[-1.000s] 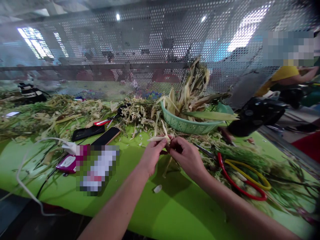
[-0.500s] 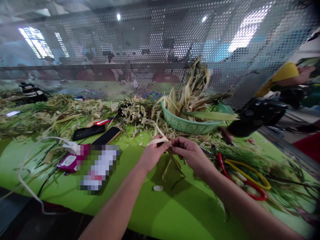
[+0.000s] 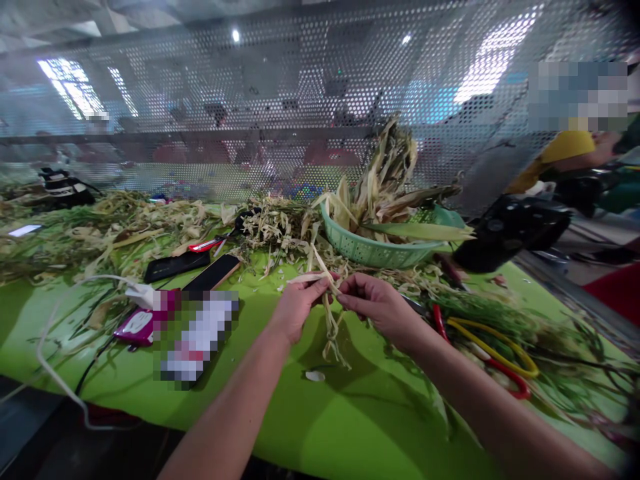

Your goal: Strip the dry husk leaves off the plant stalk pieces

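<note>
My left hand and my right hand meet above the green table, both pinched on a pale dried husk stalk. Strips of the husk hang down from between my fingers toward the table. A pale strip also sticks out to the left over my left thumb. A small white piece lies on the table just below my hands.
A teal basket full of husks stands behind my hands. Red and yellow handled shears lie at the right. Phones, a white cable and red scissors lie at the left. Husk scraps line the perforated metal screen. A person in yellow is at far right.
The husk has been pulled apart further: longer strips now dangle below my hands. Both hands stay close together in nearly the same place.
</note>
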`<state>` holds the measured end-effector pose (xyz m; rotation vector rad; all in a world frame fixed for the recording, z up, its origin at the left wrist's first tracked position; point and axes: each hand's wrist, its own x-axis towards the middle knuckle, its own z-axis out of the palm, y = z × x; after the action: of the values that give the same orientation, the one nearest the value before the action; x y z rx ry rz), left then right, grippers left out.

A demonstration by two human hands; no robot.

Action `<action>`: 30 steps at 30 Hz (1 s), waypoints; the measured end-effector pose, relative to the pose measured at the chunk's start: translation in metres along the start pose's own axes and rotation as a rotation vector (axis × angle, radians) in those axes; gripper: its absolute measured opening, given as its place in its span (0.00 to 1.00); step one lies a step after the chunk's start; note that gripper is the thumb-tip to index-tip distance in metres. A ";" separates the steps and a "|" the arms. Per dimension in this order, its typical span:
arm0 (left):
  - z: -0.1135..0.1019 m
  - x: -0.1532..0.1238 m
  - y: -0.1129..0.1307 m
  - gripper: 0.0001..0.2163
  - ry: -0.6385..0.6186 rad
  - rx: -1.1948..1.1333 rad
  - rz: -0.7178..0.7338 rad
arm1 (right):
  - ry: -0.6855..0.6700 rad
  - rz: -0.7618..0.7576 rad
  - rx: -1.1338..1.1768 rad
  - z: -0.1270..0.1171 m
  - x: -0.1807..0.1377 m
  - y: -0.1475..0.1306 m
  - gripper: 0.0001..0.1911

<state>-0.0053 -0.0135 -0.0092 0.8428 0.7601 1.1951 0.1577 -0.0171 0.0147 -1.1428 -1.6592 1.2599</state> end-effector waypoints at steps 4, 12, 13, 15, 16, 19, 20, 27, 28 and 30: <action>-0.004 0.001 0.004 0.14 0.044 -0.015 0.015 | 0.000 -0.032 -0.108 0.002 -0.001 -0.001 0.11; -0.005 -0.001 0.009 0.12 -0.098 -0.055 -0.101 | 0.084 -0.006 0.040 -0.002 -0.003 -0.001 0.17; -0.004 -0.002 0.009 0.13 -0.127 -0.059 -0.110 | 0.079 -0.001 0.050 -0.002 -0.003 0.000 0.18; -0.002 -0.003 0.008 0.14 -0.164 -0.054 -0.126 | 0.044 0.010 0.057 -0.002 -0.001 0.003 0.18; -0.001 -0.003 0.008 0.14 -0.168 -0.051 -0.136 | 0.030 0.014 0.058 -0.002 0.000 0.005 0.18; -0.001 -0.003 0.006 0.15 -0.175 -0.050 -0.168 | 0.053 -0.002 0.059 -0.002 0.002 0.011 0.15; -0.001 -0.003 0.005 0.15 -0.183 -0.062 -0.175 | 0.071 -0.014 0.054 -0.003 0.002 0.012 0.15; 0.002 -0.003 0.000 0.14 -0.106 -0.111 -0.161 | 0.139 -0.070 -0.064 -0.001 0.001 0.009 0.13; 0.002 -0.003 0.000 0.13 -0.092 -0.116 -0.159 | 0.159 -0.084 -0.096 0.000 0.001 0.008 0.13; 0.003 -0.003 0.000 0.13 -0.064 -0.114 -0.156 | 0.203 -0.112 -0.177 0.002 0.001 0.008 0.11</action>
<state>-0.0037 -0.0172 -0.0073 0.7109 0.6862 1.0579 0.1572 -0.0160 0.0065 -1.2213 -1.6805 0.9097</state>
